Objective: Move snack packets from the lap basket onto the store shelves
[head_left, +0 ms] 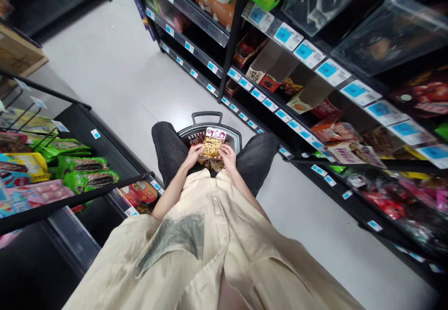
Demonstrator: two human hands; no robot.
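Observation:
Between my knees stands a dark shopping basket (235, 138) with its handle (207, 114) raised at the far side. Above it I hold a small snack packet (214, 147), gold with a white and purple top, upright and facing me. My left hand (194, 155) pinches its left edge. The fingers of my right hand (227, 155) close on its right edge. Beneath the packet, more shiny gold and red packets (201, 159) show in the basket, partly hidden by my hands and the packet.
On the right runs a tall shelf rack (224, 74) with price tags, snack boxes and bags. A lower shelf (115, 184) at left holds green seed bags (87, 164) and other packets. Grey floor (115, 67) lies ahead; a cardboard box (21, 51) stands at far left.

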